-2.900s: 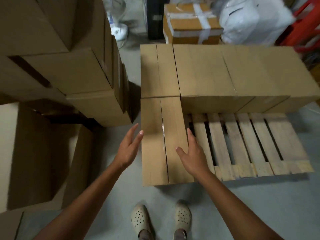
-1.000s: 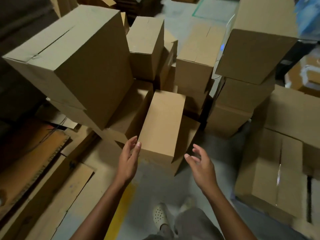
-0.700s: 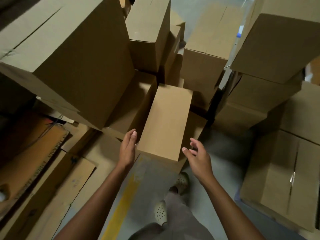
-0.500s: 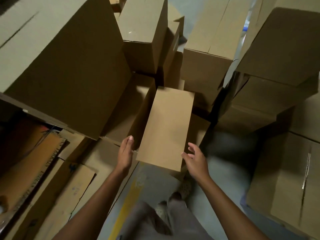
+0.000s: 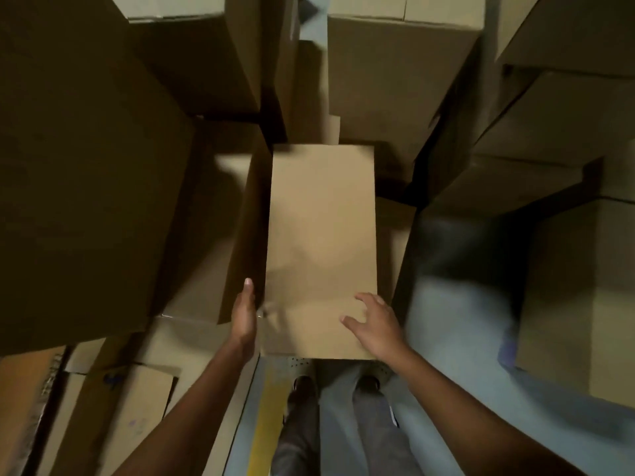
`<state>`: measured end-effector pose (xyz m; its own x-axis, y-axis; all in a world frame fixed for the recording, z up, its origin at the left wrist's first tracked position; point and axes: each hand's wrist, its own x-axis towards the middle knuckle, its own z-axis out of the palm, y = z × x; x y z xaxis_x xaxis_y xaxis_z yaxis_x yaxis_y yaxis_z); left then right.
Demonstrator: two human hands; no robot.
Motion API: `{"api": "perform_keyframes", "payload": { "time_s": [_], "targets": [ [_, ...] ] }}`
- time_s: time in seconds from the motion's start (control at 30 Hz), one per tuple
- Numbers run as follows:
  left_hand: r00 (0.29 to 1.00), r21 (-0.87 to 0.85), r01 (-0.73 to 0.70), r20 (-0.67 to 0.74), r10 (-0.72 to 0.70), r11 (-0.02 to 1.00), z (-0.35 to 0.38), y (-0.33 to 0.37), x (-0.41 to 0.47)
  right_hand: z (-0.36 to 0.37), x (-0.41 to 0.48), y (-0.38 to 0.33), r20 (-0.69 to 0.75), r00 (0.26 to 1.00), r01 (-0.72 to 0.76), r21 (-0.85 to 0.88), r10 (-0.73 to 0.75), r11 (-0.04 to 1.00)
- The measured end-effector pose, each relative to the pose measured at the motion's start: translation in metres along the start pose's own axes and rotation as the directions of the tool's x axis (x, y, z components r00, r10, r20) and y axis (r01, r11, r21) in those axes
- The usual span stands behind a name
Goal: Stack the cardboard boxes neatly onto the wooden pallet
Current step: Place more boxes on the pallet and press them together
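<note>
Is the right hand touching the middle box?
Touching. The head view shows the right hand spread on top of the box, by its right edge, with no gap visible.

- View: 2.9 s ago it faced the pallet. It has since swung to the pile of boxes point(image 5: 395, 73), drawn closer and tipped steeply down; the picture is now blurred.
- Long box point(image 5: 321, 242): a second ago it lay slanted in the view. It now runs straight up the middle and looks larger.
- Left hand point(image 5: 244, 316): half a second ago it was just off the near left corner. It is now flat against the box's left side, fingers straight.
- Right hand point(image 5: 372, 324): it was clear of the near right corner. It now lies on the top face by the right edge, fingers spread.
- Shoes point(image 5: 302, 384): now side by side just under the box's near end.
</note>
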<state>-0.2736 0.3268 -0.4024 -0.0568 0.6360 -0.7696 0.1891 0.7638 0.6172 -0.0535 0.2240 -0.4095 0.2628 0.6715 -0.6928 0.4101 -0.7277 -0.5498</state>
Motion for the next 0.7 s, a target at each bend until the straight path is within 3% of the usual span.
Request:
{"api": "perform_keyframes", "payload": {
  "time_s": [0.17, 0.37, 0.53, 0.63, 0.7],
  "targets": [
    [0.990, -0.031, 0.132, 0.063, -0.130, 0.991, -0.004, -0.027, 0.057, 0.035, 0.024, 0.028, -0.056, 0.997, -0.069, -0.135, 0.062, 0.989],
    [0.967, -0.067, 0.254, 0.012, -0.254, 0.965, 0.004, -0.057, 0.101, 0.059, 0.024, 0.062, -0.187, 0.982, -0.016, -0.290, -0.040, 0.957],
    [0.976, -0.006, 0.207, 0.062, -0.206, 0.978, 0.013, -0.074, 0.113, 0.083, 0.024, 0.089, -0.133, 0.989, -0.030, -0.604, -0.064, 0.796],
    [0.978, 0.068, 0.195, 0.067, -0.200, 0.978, 0.023, -0.089, 0.120, 0.075, 0.022, 0.096, -0.178, 0.981, -0.057, -0.646, -0.077, 0.761],
    [0.972, 0.078, 0.220, 0.071, -0.225, 0.972, 0.037, -0.092, 0.114, 0.058, 0.023, 0.105, -0.225, 0.974, -0.105, -0.587, -0.037, 0.803]
  ]
}}
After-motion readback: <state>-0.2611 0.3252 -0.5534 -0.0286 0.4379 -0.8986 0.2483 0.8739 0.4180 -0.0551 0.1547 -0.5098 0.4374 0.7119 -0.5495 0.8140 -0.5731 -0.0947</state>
